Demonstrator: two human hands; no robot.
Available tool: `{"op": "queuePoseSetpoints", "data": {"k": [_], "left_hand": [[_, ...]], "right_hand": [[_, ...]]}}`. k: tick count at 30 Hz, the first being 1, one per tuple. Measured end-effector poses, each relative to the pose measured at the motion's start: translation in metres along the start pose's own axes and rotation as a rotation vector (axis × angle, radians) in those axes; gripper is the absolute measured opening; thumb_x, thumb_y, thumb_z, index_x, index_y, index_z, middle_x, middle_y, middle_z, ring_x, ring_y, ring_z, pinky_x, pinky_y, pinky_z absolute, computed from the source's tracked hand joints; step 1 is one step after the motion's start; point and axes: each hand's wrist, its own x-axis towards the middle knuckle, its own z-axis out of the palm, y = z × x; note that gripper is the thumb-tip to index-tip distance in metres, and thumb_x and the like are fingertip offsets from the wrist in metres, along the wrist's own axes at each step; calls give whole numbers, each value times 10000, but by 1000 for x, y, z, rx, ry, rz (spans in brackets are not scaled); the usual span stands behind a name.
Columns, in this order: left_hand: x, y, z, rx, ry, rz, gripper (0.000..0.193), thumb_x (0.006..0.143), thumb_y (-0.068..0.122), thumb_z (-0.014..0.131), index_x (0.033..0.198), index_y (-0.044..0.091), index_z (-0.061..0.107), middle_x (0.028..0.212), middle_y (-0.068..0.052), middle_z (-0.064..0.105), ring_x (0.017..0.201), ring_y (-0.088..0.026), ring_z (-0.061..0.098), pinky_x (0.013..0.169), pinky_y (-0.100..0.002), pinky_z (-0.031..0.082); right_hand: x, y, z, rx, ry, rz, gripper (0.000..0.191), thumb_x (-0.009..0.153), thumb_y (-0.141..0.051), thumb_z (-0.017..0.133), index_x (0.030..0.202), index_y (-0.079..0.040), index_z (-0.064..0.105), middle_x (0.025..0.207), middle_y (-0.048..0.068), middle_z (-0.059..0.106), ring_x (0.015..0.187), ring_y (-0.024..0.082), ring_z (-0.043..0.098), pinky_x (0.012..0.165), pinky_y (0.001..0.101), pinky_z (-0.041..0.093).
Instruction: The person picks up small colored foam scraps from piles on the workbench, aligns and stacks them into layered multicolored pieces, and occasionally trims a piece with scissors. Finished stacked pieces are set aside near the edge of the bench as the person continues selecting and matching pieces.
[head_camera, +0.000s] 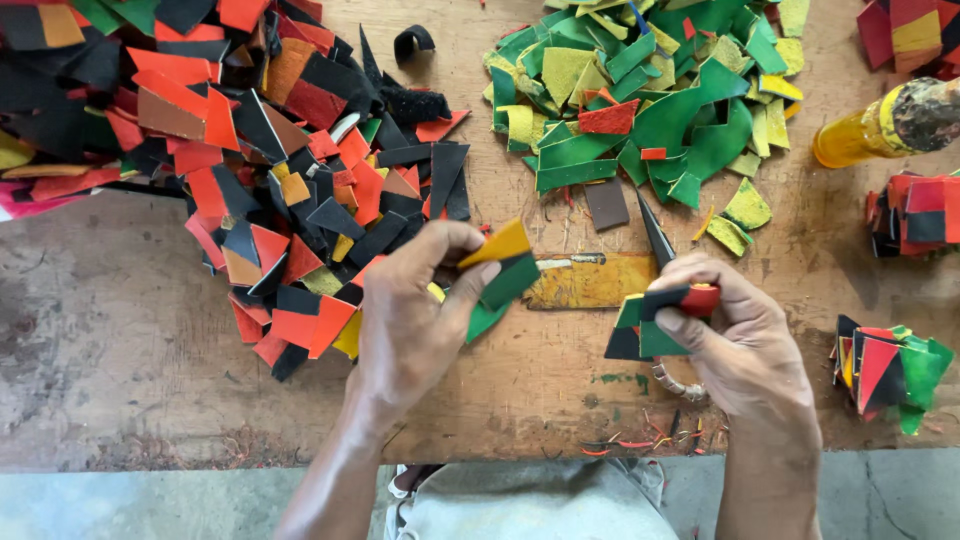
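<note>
Wooden table (120, 330) carrying red-black scrap heap (250, 150) at 10 o'clock, green-yellow scrap heap (650, 100) at 1 o'clock. Left hand (415, 310) pinching yellow-green pieces (500, 265) at centre. Right hand (735, 335) gripping stacked patches (650, 325), knife (656, 235) at 3 o'clock.

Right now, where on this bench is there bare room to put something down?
Bare wood lies left of the left hand, below the red-black pile, and between both hands. The green-yellow pile and right edge stacks are crowded.

Both hands, left (415, 305) and right (735, 335), pinch coloured leather scraps (500, 265) above workbench (560, 385).
</note>
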Motion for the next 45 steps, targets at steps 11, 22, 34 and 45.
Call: {"op": "queuePoseSetpoints", "data": {"k": [11,22,34,45], "left_hand": [[19,-4,6,-65,-116,-7,183,992,60,701,1171,28,722,930,-105,756,801,-169,690,704,-306,573],[6,-33,-18,513,-99,165,474,666,85,855,1098,36,668,1106,-127,558,1048,-329,539,889,-449,479],[13,-26,-6,61,-198,68,110,925,40,685,1035,42,677,904,-94,711,858,-249,688,779,-386,536],[21,-30,66,361,-344,227,1127,578,259,937,1524,49,361,1254,-187,600,1160,-383,535,1015,-499,417]], "right_hand": [[49,-31,70,-337,32,7,233,984,-16,717,1188,-36,607,1082,88,625,995,145,578,882,289,507],[60,-34,76,-348,67,122,437,860,-54,782,1267,-33,622,1061,11,668,956,73,611,843,234,534],[37,-20,28,-1,164,149,325,1007,-112,583,1312,-29,512,1091,59,652,898,109,645,737,283,587],[-8,-22,-49,107,317,12,330,1035,0,547,1361,23,496,1187,114,661,1029,159,677,930,337,582]]}}
